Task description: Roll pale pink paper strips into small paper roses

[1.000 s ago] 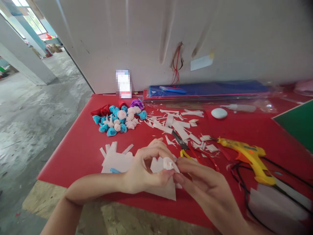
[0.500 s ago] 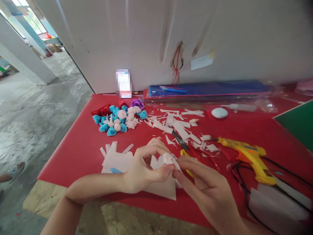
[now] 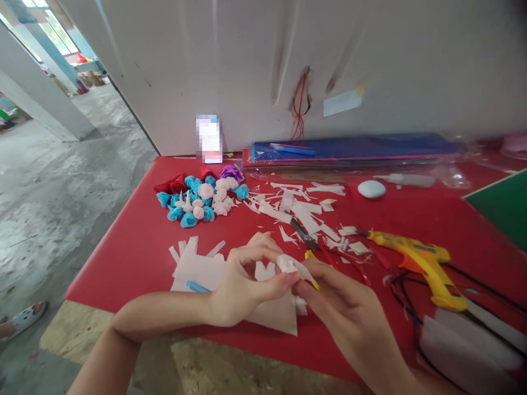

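Observation:
Between my two hands is a small white paper flower [image 3: 288, 264], a rolled strip whose loose end runs to the right. The thumb and fingers of my left hand [image 3: 247, 280] pinch the rolled part. My right hand [image 3: 346, 307] grips the strip's loose end between thumb and fingers. Under my hands lie white paper sheets [image 3: 272, 318], with a blue pen [image 3: 197, 286] on them beside my left wrist. Scissors [image 3: 303, 235] with dark blades lie just beyond my fingers, their handles partly hidden.
Blue, white, red and purple paper flowers [image 3: 197, 204] cluster at the back left. White paper scraps [image 3: 307, 216] are strewn across the middle. On the right lies a yellow glue gun [image 3: 420, 258] with a black cord [image 3: 405, 307]. A phone [image 3: 209, 140] leans on the wall.
My right hand has turned slightly, and the paper flower has shifted a little to the right. More of a person's foot shows at the lower left.

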Tool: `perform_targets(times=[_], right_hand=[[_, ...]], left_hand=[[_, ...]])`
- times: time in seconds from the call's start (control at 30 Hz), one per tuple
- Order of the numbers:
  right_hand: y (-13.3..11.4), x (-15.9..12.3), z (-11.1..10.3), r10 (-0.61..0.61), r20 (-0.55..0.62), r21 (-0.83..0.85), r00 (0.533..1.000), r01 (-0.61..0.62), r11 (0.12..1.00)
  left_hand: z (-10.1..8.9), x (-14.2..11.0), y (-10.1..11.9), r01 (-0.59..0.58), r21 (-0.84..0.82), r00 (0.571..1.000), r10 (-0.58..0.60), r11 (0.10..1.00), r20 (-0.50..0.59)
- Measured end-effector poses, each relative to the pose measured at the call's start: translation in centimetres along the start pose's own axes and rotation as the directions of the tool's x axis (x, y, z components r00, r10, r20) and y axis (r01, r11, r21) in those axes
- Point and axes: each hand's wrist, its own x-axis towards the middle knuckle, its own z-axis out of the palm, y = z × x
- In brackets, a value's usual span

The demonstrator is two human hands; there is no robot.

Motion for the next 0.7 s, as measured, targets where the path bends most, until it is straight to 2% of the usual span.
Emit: perform_targets(times=[0.33,0.57,0.7], right_hand=[[0.06,-0.06,-0.11,0.008,-0.045,0.014,0.999,-0.008,1.000],[0.13,-0.17,-0.19,0.152,-0.003,0.147,0.988,-0.150,0.978],[0.22,-0.13,-0.25,0.268,0.072,0.312,0.961,-0.277,0.909]], left_hand=[[0.13,0.02,-0.25,0.027,-0.081,1.000,-0.028,0.996,-0.011],[0.14,0.12,-0.41,0.060,-0.130,0.998,-0.061,0.990,-0.006],[0.00,0.11,-0.32,0.094,-0.193,0.996,-0.092,0.977,0.020]])
